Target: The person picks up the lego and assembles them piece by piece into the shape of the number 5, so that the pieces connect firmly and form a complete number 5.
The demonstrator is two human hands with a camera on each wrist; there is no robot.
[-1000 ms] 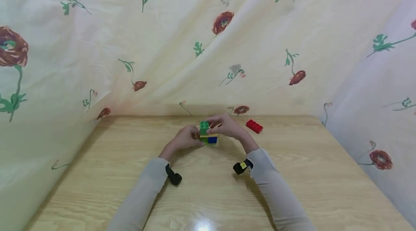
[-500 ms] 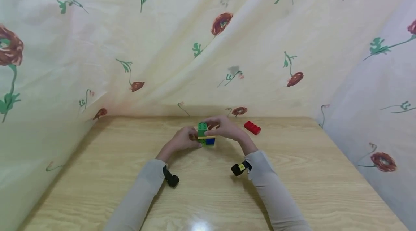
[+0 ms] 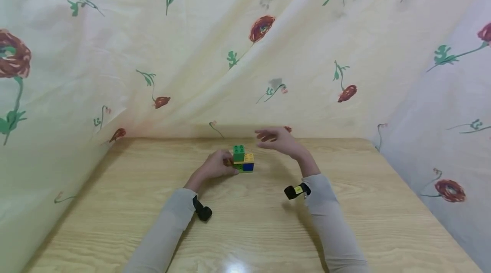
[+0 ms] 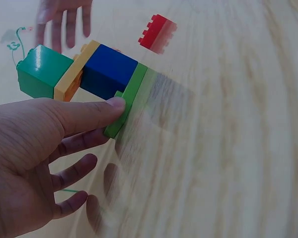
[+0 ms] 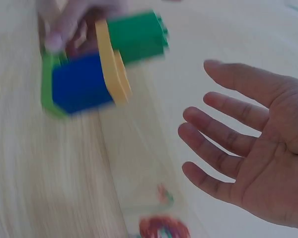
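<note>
Overall, flowered cloth (image 3: 207, 51) walls the worktop's (image 3: 383, 222) far edge and sides, leaving moving room on the near side. The right hand (image 3: 281, 140), fingers loosely spread, holds nothing, near the brick stack (image 3: 245, 162) but apart; the left hand (image 3: 216, 164) pinches its lower left end between thumb and forefinger. Upright by the far edge, the stack should be light, stiff and smooth, likelier to split at joints than break. The blue brick (image 4: 111, 69) seems a firmer hold than the thin green plate (image 4: 132, 91).
</note>
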